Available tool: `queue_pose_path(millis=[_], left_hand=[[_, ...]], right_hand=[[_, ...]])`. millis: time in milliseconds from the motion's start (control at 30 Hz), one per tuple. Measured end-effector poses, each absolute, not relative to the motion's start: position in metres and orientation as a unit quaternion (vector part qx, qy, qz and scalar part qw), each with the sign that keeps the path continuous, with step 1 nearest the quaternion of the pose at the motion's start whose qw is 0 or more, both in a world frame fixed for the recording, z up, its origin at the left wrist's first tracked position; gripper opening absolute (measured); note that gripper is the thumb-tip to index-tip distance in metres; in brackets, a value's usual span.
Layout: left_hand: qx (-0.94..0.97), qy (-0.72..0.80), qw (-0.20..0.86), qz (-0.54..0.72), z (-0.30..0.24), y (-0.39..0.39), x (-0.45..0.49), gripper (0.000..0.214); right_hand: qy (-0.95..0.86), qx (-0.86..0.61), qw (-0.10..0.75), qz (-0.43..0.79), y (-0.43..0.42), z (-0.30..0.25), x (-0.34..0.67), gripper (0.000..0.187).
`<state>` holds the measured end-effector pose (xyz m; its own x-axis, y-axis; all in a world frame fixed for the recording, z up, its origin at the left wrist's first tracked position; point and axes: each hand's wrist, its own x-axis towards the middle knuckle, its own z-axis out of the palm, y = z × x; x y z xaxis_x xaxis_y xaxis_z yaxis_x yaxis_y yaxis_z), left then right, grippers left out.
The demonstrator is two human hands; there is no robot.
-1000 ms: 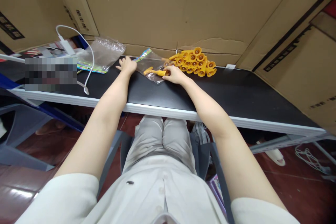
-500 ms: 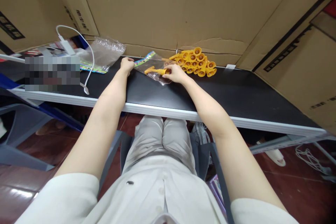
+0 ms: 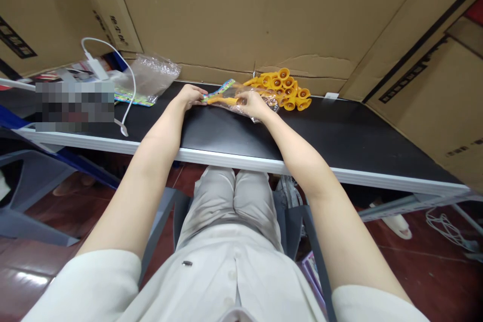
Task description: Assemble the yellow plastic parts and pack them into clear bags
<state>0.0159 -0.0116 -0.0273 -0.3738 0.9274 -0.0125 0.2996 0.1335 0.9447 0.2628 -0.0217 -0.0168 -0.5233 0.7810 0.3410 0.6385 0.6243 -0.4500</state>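
Observation:
My left hand [image 3: 191, 96] is closed on the colourful header end of a clear plastic bag [image 3: 247, 110]. In my right hand [image 3: 253, 103] is a yellow horn-shaped piece [image 3: 228, 101], gripped by its flared end. The narrow end of that piece points left, toward the bag's patterned edge. It overlaps the bag; whether it lies inside or on top I cannot tell. Just beyond my right hand lies a pile of similar yellow horn-shaped pieces [image 3: 289, 91], flared ends facing me, partly seen through the bag.
More clear bags [image 3: 151, 76] with patterned headers lie at the left of the black table [image 3: 339, 136]. A white cable [image 3: 133, 80] arches over a blurred-out patch there. Cardboard [image 3: 226, 15] walls in the back and sides. The table's front edge has a pale metal rim [image 3: 234, 160].
The bag has shifted right, toward the pile, and now overlaps part of it. My left hand has followed to the right. My right hand, still on the yellow piece, has moved slightly right.

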Motion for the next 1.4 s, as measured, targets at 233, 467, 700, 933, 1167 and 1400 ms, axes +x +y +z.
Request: queue_pose_path(millis=[233,467,700,933,1167,1400], left_hand=[[0.486,0.691,0.304,0.44,-0.027,-0.015,0.017,0.038],[0.665,0.676,0.084,0.307,-0.03,-0.01,0.013,0.049],[0.68,0.673,0.126,0.261,-0.03,-0.014,0.021,0.053],[0.672,0.688,0.116,0.248,-0.027,-0.02,0.024,0.052],[0.609,0.758,0.087,0.216,-0.019,-0.028,0.028,0.046],[0.549,0.805,0.057,0.216,-0.026,-0.017,0.016,0.062]], right_hand=[[-0.848,-0.419,0.274,0.175,-0.018,-0.025,0.259,0.023],[-0.833,-0.421,0.283,0.221,-0.012,-0.031,0.255,0.045],[-0.794,-0.414,0.303,0.326,-0.007,-0.035,0.255,0.041],[-0.734,-0.385,0.326,0.455,-0.011,-0.031,0.257,0.028],[-0.762,-0.409,0.339,0.37,-0.012,-0.02,0.259,0.025],[-0.757,-0.511,0.407,0.016,0.017,-0.017,0.292,0.044]])
